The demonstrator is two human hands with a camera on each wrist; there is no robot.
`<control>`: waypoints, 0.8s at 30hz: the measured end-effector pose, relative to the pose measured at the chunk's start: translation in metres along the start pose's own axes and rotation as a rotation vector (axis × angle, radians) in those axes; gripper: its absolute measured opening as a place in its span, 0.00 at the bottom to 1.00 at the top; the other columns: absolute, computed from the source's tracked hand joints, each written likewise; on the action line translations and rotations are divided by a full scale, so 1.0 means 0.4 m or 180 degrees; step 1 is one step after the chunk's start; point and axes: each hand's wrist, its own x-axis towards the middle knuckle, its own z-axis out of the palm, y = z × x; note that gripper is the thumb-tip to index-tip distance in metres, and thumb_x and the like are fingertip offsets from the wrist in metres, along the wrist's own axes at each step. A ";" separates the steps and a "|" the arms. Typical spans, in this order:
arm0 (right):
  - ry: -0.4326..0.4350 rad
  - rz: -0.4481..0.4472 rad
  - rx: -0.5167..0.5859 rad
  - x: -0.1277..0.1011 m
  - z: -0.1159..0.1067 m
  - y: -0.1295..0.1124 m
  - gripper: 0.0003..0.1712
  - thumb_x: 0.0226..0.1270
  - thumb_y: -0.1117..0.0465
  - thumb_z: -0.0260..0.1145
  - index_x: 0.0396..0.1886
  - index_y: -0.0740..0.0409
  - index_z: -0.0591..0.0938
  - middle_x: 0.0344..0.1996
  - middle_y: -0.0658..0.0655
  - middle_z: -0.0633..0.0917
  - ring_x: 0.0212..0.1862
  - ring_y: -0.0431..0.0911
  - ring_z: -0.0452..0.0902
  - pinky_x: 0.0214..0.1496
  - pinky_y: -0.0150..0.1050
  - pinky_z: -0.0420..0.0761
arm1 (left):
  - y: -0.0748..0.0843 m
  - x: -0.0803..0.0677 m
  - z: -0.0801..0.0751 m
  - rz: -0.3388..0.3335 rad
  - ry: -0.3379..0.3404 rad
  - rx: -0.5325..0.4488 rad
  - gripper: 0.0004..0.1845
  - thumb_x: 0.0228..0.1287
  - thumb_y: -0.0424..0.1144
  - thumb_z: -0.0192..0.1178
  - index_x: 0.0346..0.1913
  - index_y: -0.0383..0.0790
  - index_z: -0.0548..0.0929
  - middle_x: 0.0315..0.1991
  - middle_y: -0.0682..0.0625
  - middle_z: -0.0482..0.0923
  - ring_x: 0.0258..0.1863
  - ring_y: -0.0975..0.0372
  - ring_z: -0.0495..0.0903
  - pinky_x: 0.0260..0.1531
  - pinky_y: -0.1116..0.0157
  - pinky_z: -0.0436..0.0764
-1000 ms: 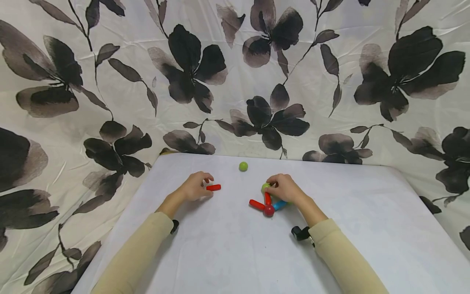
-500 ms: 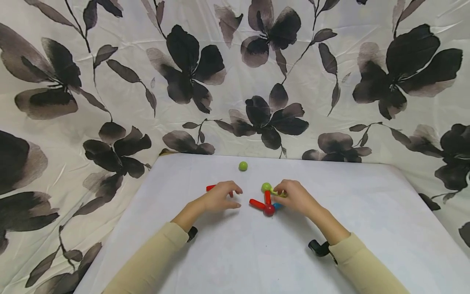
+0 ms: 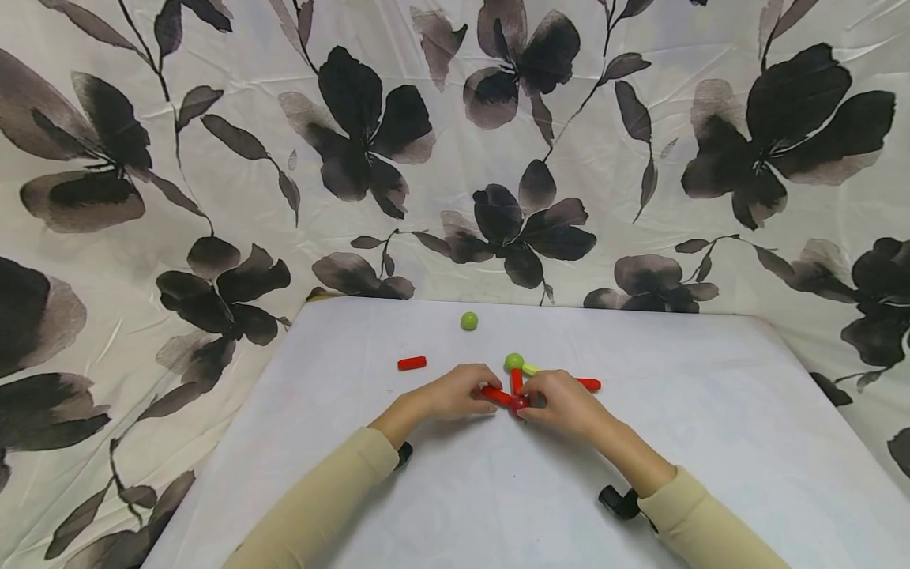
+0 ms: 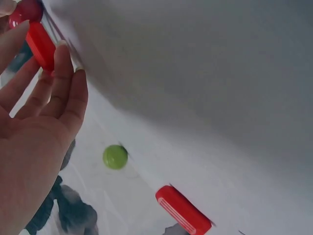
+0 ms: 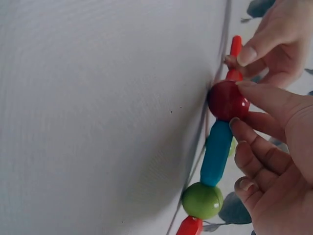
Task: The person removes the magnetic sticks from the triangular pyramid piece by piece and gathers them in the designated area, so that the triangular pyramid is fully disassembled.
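On the table (image 3: 711, 411), the red ball (image 5: 227, 100) anchors joined rods. The left hand (image 3: 455, 393) pinches the red rod (image 3: 495, 394) left of it; the right hand (image 3: 562, 403) fingers the ball. Steady the ball and move the rod gently so the joints hold.

Left hand (image 3: 455, 393) and right hand (image 3: 562, 401) met at red ball (image 3: 520, 403), frame centre; loose red stick (image 3: 411, 363) and green ball (image 3: 468, 320) seen above left.

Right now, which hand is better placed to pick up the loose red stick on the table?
Left. The loose red stick lies on the left hand's side; the right hand is across the assembly, touching its red ball.
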 end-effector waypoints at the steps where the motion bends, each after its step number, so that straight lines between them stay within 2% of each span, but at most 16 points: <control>1: 0.0014 -0.0023 0.0006 0.001 0.002 0.000 0.10 0.58 0.60 0.80 0.38 0.56 0.91 0.22 0.42 0.81 0.30 0.41 0.74 0.33 0.33 0.74 | -0.002 0.002 0.002 0.0011 0.0009 0.0014 0.16 0.68 0.34 0.68 0.57 0.37 0.83 0.49 0.50 0.81 0.45 0.58 0.76 0.51 0.62 0.77; 7: 0.0049 -0.0073 0.0075 0.013 0.001 0.000 0.07 0.58 0.61 0.80 0.33 0.56 0.90 0.21 0.42 0.79 0.28 0.39 0.71 0.31 0.33 0.73 | -0.015 0.012 -0.001 -0.0075 0.0055 -0.0053 0.15 0.67 0.35 0.69 0.54 0.38 0.85 0.46 0.52 0.82 0.38 0.62 0.77 0.43 0.66 0.78; 11: 0.0040 -0.0007 0.0092 0.013 0.004 0.002 0.08 0.57 0.60 0.81 0.34 0.57 0.90 0.22 0.43 0.80 0.28 0.39 0.72 0.32 0.33 0.74 | -0.020 0.016 -0.001 -0.0214 0.0012 -0.0145 0.12 0.64 0.36 0.72 0.49 0.41 0.87 0.38 0.55 0.82 0.31 0.64 0.77 0.35 0.69 0.77; 15: 0.0038 0.0046 0.0093 0.012 0.006 0.005 0.10 0.56 0.60 0.81 0.36 0.58 0.90 0.23 0.42 0.81 0.29 0.39 0.73 0.34 0.33 0.75 | -0.024 0.020 0.003 -0.0258 -0.0047 -0.0190 0.07 0.62 0.38 0.74 0.42 0.44 0.89 0.30 0.57 0.81 0.25 0.65 0.75 0.29 0.70 0.75; 24: 0.0086 0.0024 0.0045 0.011 0.007 0.001 0.11 0.55 0.60 0.82 0.36 0.59 0.90 0.28 0.46 0.86 0.33 0.39 0.76 0.39 0.34 0.79 | -0.023 0.016 0.002 -0.0186 -0.0071 -0.0188 0.05 0.61 0.40 0.75 0.37 0.46 0.89 0.28 0.58 0.81 0.26 0.66 0.75 0.30 0.70 0.75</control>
